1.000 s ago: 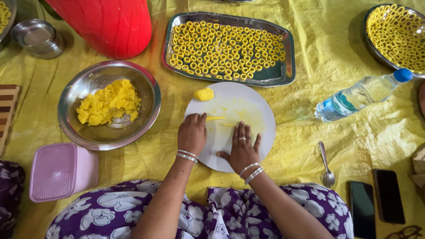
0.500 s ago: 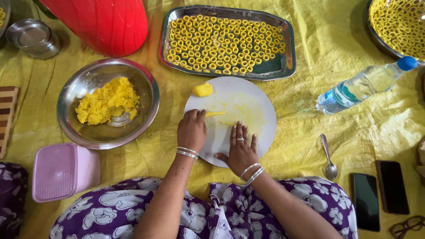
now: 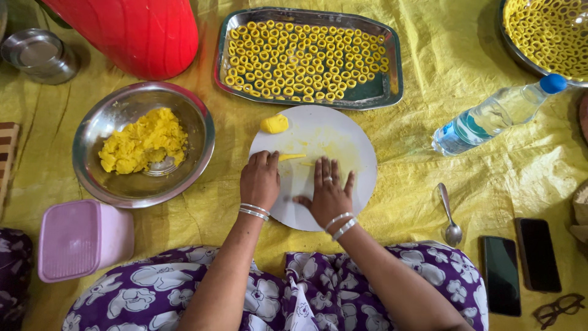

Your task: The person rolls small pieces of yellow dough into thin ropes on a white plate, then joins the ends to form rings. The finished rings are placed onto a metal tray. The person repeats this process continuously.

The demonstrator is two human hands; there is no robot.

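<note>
The person's lap, in purple cloth with white flowers [image 3: 184,288], fills the near edge, and both forearms reach forward from it, each wrist ringed with silver bangles. The left hand [image 3: 259,179] rests knuckles-up at the left rim of a round white board [image 3: 343,132], fingers curled down; whether anything lies under them cannot be told. The right hand [image 3: 327,193] lies flat and open, palm down, fingers spread, pressing on the board. A thin yellow dough strip [image 3: 291,157] shows just ahead of the left hand's fingertips, and how far it runs under either hand is hidden. A small lump of dough [image 3: 275,124] sits at the board's far left edge.

Left of the lap stands a pink lidded box [image 3: 82,238]; to the right lie a spoon [image 3: 449,214], two dark phones [image 3: 520,263] and glasses, cut off by the frame. Farther out, a steel bowl [image 3: 110,116] holds yellow dough, and a clear bottle with a blue cap [image 3: 490,116] lies on its side, its blue label too small to make out. Farthest, a steel tray [image 3: 392,67] carries rows of dough rings beside a red container [image 3: 141,30], cropped at the top.
</note>
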